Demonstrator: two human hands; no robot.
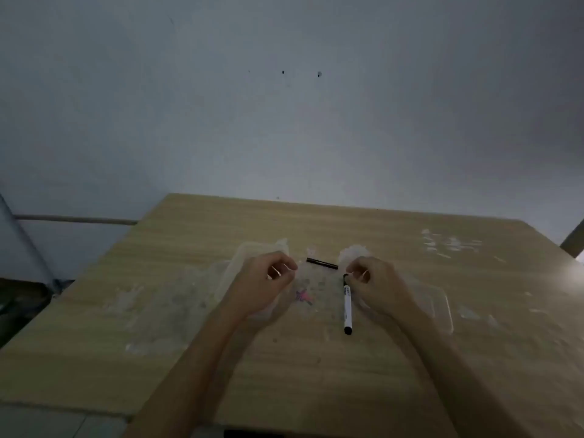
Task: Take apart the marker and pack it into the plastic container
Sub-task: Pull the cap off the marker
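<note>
A white marker barrel (pixel 347 308) with black ends lies on the table, pointing toward me. My right hand (pixel 376 286) pinches its far end. A short black marker piece (pixel 321 263) lies crosswise just beyond and between both hands. My left hand (pixel 265 284) is curled with thumb and fingers pinched together; nothing visible shows in it. Both hands hover over a clear plastic container (pixel 311 287) that has a pink mark on it. The container's outline is faint and partly hidden by my hands.
The wooden table (pixel 284 358) stands against a grey wall. Clear crumpled plastic (pixel 177 298) spreads to the left of the hands, and a flat clear plastic lid (pixel 442 308) lies to the right. The table's left edge drops off to a dark floor.
</note>
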